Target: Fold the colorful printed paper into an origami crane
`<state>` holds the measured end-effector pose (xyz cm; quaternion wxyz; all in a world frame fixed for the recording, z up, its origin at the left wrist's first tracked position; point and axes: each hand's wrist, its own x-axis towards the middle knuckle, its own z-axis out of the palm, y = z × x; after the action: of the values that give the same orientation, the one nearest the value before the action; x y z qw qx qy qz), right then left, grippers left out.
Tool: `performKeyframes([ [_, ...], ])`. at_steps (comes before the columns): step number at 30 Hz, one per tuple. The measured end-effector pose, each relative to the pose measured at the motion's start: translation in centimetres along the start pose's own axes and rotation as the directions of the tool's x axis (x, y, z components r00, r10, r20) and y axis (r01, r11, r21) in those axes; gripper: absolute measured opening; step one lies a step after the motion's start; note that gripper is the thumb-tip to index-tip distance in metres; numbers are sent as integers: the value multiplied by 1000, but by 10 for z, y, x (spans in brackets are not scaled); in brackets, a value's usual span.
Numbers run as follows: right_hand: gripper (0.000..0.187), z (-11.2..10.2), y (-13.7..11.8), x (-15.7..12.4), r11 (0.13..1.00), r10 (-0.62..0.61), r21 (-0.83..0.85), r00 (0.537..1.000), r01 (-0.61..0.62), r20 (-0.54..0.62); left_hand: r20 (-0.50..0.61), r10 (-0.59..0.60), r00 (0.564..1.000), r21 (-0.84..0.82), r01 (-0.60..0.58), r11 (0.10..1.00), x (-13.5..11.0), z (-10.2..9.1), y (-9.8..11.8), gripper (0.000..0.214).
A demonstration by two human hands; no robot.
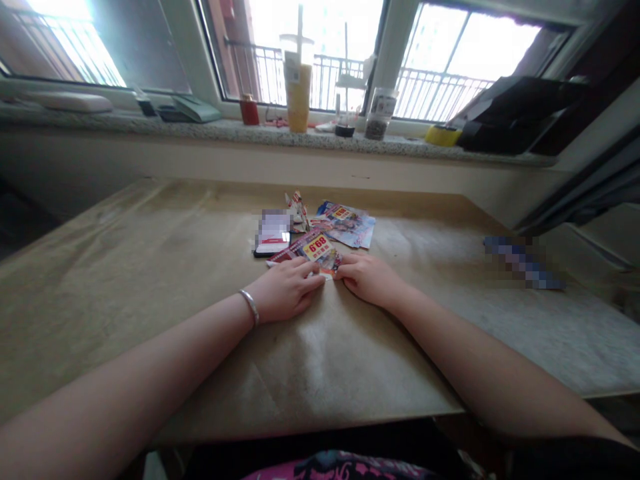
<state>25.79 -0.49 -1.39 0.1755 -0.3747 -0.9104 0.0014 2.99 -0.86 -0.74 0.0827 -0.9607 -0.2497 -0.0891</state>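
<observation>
My left hand (286,291), with a silver bangle at the wrist, lies on the near left part of a colourful printed leaflet (316,248). Its fingers are bent together and press on the paper's near edge. Opposite it, my right hand (373,277) pinches the leaflet's near right corner between thumb and fingers. The paper appears folded, with a yellow panel and large red digits facing up. Just beyond are several more leaflets (356,230) in a loose pile, a folded paper piece (298,212) standing up, and a phone (273,233) with its screen lit.
The beige-covered table (150,287) runs back to the wall. A blurred blue item (523,261) lies at its right side. Along the windowsill (210,131) stand a tall yellow drink cup (299,97), a red jar (249,110), a clear container (381,113) and a black bag (515,117).
</observation>
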Motion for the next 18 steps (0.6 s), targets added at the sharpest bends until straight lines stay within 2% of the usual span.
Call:
performKeyframes([
  [4, 25, -3, -3, 1, 1000, 12, -20, 999, -11, 35, 15, 25, 1000, -35, -25, 999, 3, 1, -2, 38],
  [13, 24, -4, -8, 4, 997, 39, -75, 996, -33, 79, 18, -60, 998, -85, 61, 994, 4, 6, -1, 38],
  [18, 23, -6, -12, 4, 993, 65, -108, 994, -54, 92, 17, -24, 1000, -88, 25, 996, 2, 3, -3, 34],
])
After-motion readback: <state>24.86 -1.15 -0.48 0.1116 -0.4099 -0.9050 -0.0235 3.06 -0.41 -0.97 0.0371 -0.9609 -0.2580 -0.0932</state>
